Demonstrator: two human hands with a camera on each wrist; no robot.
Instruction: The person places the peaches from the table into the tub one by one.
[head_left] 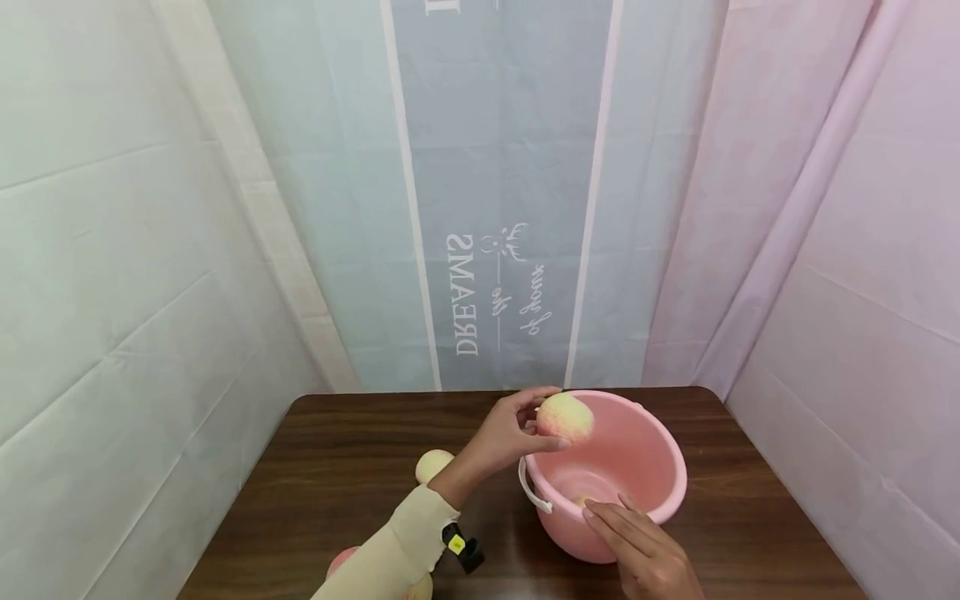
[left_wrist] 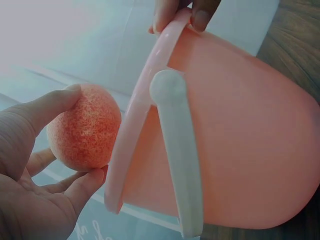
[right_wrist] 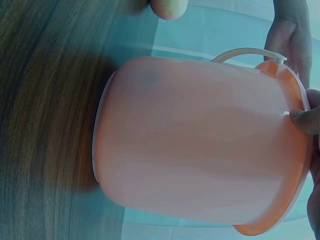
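Room inside bucket [head_left: 648, 454], handle [head_left: 531, 492] blocking left

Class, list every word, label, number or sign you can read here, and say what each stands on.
"DREAMS": sideways on the backdrop cloth.
"the": same cloth, in script.
"of": same cloth, in script; the word following is unclear.
Letter at the cloth's top: cut off, unreadable.
Yellow label on the black wristband: too small to read.
Pink bucket and held peach: no text visible.

A yellow-red peach [head_left: 565, 418] is held above the rim of a pink bucket [head_left: 637, 446].
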